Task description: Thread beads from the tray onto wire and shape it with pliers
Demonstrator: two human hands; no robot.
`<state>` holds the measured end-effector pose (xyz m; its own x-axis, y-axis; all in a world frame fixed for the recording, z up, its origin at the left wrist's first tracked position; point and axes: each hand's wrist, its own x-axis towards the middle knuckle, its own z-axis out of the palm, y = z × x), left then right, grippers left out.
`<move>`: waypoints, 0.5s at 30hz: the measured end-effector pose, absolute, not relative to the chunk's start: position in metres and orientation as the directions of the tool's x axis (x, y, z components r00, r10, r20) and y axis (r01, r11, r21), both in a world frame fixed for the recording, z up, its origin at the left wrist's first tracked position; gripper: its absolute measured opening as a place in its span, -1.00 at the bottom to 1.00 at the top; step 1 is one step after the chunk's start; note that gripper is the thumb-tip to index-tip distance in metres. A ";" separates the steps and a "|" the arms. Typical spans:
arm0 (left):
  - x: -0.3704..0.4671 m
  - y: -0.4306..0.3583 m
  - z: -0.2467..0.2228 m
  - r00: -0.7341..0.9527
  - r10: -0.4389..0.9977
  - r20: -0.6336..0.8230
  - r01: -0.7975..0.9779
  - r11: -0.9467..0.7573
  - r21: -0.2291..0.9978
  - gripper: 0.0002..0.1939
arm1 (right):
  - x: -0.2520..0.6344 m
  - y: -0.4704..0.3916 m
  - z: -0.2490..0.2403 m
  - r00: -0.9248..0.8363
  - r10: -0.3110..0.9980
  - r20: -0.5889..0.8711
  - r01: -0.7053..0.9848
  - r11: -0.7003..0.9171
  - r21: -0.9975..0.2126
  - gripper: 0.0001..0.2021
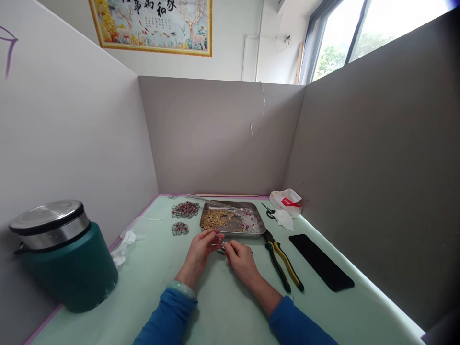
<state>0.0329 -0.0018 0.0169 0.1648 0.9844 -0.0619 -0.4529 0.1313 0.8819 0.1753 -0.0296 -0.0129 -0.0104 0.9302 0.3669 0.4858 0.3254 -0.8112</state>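
Observation:
In front of the metal tray [233,235], my left hand [201,249] and my right hand [240,258] meet with their fingertips almost touching. Both are closed in a pinch around something tiny, perhaps a bead or a bit of wire; its kind is too small to tell. Gold-coloured beads [217,219] fill the left part of the tray, and clear, red and purple beads [249,223] lie at its right. A dark object under my fingers is mostly hidden. Left of the tray sit a larger pile [185,209] and a smaller pile [180,228] of red-and-silver beaded pieces.
Yellow-and-black pliers [283,263] lie right of my hands, beside a black flat slab [321,262]. Scissors [269,212], a crumpled tissue [283,219] and a tissue pack [286,202] are at the back right. A green lidded container [70,268] stands left. Grey partitions [223,134] enclose the table.

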 end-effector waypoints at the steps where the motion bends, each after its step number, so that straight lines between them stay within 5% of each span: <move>1: 0.033 -0.002 0.017 0.169 0.984 -0.064 -0.456 0.135 0.880 -0.73 | 0.176 -0.029 -0.014 0.001 0.928 0.373 0.509 0.321 -0.799 -0.60; 7: 0.036 -0.003 0.017 0.180 0.981 -0.076 -0.492 0.157 0.856 -0.75 | 0.175 -0.029 -0.018 0.042 0.890 0.454 0.655 0.318 -0.685 -0.61; 15: 0.037 -0.002 0.015 0.156 0.974 -0.167 -0.557 0.226 0.799 -0.83 | 0.170 -0.034 -0.017 -0.069 0.881 0.468 0.633 0.401 -0.662 -0.62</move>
<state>0.0373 -0.0022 0.0149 0.1557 0.9736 -0.1669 -0.5567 0.2260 0.7994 0.1700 -0.0338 -0.0166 -0.0695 0.8810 0.4681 0.6333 0.4015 -0.6617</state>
